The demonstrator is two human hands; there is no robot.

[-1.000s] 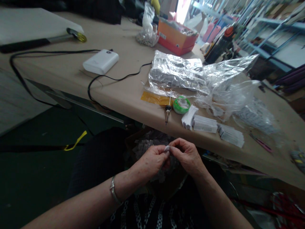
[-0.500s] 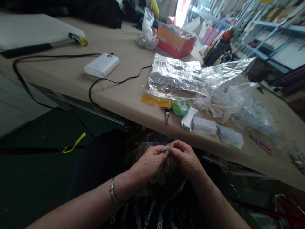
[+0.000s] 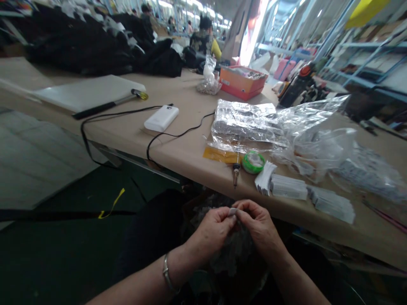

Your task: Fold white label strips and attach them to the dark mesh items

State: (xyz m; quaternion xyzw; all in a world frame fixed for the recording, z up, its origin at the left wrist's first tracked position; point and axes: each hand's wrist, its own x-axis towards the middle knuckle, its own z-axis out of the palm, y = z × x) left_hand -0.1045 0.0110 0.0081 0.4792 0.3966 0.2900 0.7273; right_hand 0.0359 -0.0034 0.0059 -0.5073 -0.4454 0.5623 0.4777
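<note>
Pressure from both sides, I judge, steadies the small pale piece [image 3: 233,211] pinched between my left grip [image 3: 211,231] and my right grip [image 3: 262,224], each closed narrow on it, on my side of the green tub [image 3: 253,170] and in front of the edge of the worktop [image 3: 184,148]. My fingers hide most of it, so I cannot tell its full shape. Pale scraps [image 3: 227,258] lie below my hands, nearer me than the tub, too dim to sort out. Left of the tub, the metal-tipped tool [image 3: 235,171] points towards me, its back end over an amber strip [image 3: 219,155], perhaps to shield the surface. Right of the tub, paper slips [image 3: 289,187] sit bundled near the edge, likely for easy reach.
</note>
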